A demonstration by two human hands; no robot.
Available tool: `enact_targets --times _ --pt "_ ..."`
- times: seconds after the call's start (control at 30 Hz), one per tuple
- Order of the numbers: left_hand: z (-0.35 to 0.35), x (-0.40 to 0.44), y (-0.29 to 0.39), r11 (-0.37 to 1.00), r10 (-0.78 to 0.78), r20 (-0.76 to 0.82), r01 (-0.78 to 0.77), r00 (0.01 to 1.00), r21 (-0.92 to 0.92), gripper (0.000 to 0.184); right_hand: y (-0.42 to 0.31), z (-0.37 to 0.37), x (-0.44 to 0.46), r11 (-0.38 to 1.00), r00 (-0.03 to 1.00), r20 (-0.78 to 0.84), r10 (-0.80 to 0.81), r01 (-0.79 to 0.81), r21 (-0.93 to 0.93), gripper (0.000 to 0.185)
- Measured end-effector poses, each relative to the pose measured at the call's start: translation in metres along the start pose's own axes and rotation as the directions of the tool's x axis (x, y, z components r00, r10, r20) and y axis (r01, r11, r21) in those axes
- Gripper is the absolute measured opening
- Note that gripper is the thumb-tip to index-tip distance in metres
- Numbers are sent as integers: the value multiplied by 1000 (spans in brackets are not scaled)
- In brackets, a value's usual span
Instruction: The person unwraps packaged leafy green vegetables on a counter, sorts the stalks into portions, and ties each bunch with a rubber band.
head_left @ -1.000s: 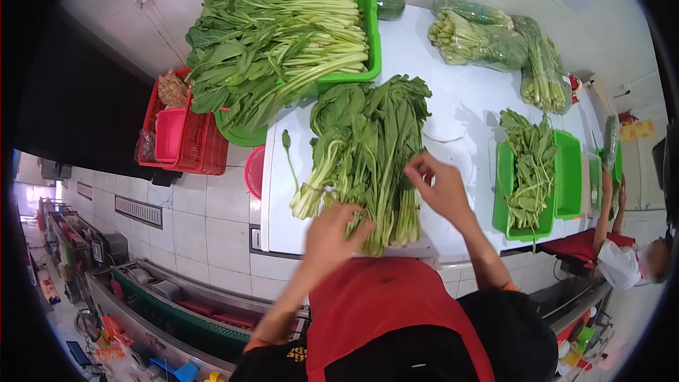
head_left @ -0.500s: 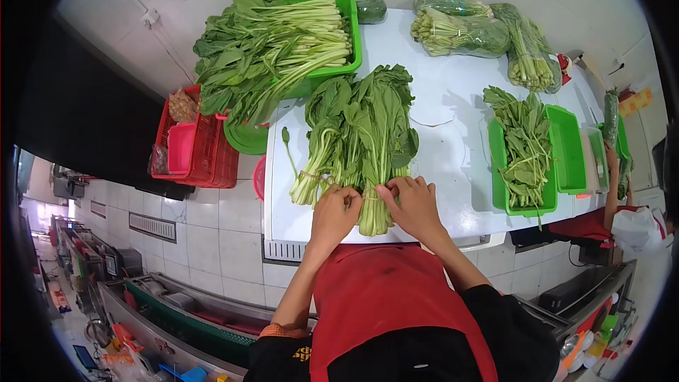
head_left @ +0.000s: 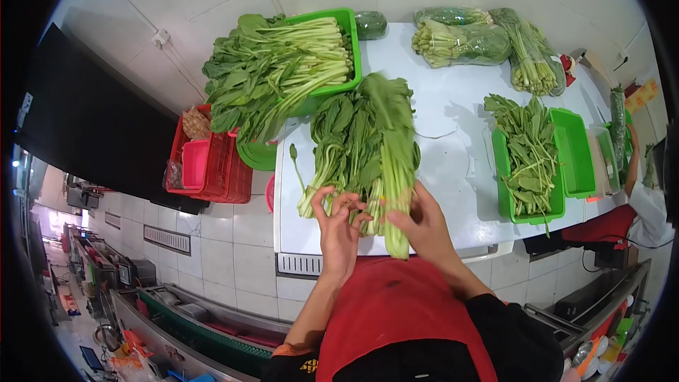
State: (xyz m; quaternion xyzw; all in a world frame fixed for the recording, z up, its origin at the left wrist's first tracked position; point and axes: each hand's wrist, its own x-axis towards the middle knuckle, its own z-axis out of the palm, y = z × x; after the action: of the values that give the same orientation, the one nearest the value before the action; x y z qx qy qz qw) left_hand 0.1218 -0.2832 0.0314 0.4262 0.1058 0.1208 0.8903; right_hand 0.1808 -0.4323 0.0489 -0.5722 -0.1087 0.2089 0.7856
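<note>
My right hand (head_left: 426, 226) is wrapped round the stem end of a bunch of leafy greens (head_left: 397, 159), whose blurred leaves point away from me. To its left, my left hand (head_left: 341, 230) has its fingers curled, with the thumb and fingertips near one another; something thin may be between them, too small to make out. Beneath and beyond the hands, more bundled greens (head_left: 331, 152) lie on the white table (head_left: 453, 163), stems towards me. A single leafy stem (head_left: 296, 164) lies left of them.
A green crate (head_left: 356, 56) heaped with greens stands at the back left. Bagged vegetables (head_left: 463, 44) lie at the back right. Green bins (head_left: 559, 205), one holding leaves, stand at the right, near a co-worker's arm (head_left: 631, 159). A red basket (head_left: 230, 173) is left of the table.
Both hands came together at one bunch's stems. Since then my right hand has lifted that bunch and shifted it right, while my left hand has come away from it. The camera view has shifted.
</note>
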Motion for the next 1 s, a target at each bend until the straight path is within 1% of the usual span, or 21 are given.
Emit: enact_targets --times 0.07,0.1,0.13,0.17,0.2,0.27,0.3,0.33,0.37,0.4,0.43,0.47,0.53,0.57,0.6,0.67,0.7,0.83,0.9,0.93,1.0 --pt "-13 7 -6 986 -151 18 152 988 -71 42 -15 4 -20 993 992 66 -108 111 -36 52" --pt "-15 10 -4 960 -267 165 276 950 -36 64 -18 3 -28 993 991 74 -113 115 -33 52" --pt "-15 11 -3 964 -257 161 265 953 -34 64 -20 2 -33 999 985 169 -37 39 -9 50" --pt "-15 10 -3 963 -249 344 271 905 -15 71 -21 -1 -35 999 963 266 39 -43 8 49" --pt "-14 8 -4 962 -237 512 274 826 4 78 -14 -9 -32 999 959 280 40 -46 13 49" --pt "-8 22 -2 958 -241 459 286 855 -30 78 9 -27 -21 967 849 476 231 -255 -14 48" --pt "-3 34 -1 951 -248 420 303 873 -68 78 12 -30 -17 971 830 504 239 -213 -111 45" --pt "0 39 -1 942 -254 382 317 888 -110 78 13 -25 -19 970 823 514 242 -215 -112 45" --pt "6 39 -2 945 -245 378 307 893 -112 78 13 -18 -22 969 908 343 243 -243 -43 43" --pt "13 39 -1 961 -241 240 266 940 -77 67 14 -14 -24 967 957 155 247 -255 30 41" --pt "17 39 -2 971 -231 98 235 968 -38 55 16 -15 -25 973 979 -13 204 -204 -112 36" --pt "16 40 -3 970 -233 96 238 968 -40 55 18 -18 -21 972 978 -15 207 -208 -113 36" --pt "10 40 -11 955 -236 29 237 971 -179 33 20 -29 -15 921 988 -67 138 -153 -359 30" --pt "11 38 -6 952 -244 61 251 968 -176 29 13 -20 -15 952 977 -140 161 -191 -241 24" --pt "13 35 -5 945 -265 56 270 963 -186 29 13 -19 -15 947 972 -154 179 -213 -243 24" --pt "16 35 -4 980 -139 0 138 990 -147 25 14 -18 -9 944 985 -137 106 -143 -298 21" --pt "18 36 -3 993 -82 -1 81 997 -80 22 13 -16 -7 946 984 -139 111 -148 -289 18" --pt "13 34 -6 999 -3 27 4 1000 -32 20 21 -14 2 936 985 -121 123 -156 -316 16" --pt "12 35 -6 993 57 -49 -62 997 -101 15 30 -15 2 982 981 -56 187 -189 -14 17" --pt "11 37 -3 993 53 -47 -58 997 -107 15 36 -16 0 982 980 -61 188 -190 -19 17" --pt "4 43 10 987 48 -104 -63 993 -149 15 46 -15 -5 979 986 90 -141 152 -134 21"
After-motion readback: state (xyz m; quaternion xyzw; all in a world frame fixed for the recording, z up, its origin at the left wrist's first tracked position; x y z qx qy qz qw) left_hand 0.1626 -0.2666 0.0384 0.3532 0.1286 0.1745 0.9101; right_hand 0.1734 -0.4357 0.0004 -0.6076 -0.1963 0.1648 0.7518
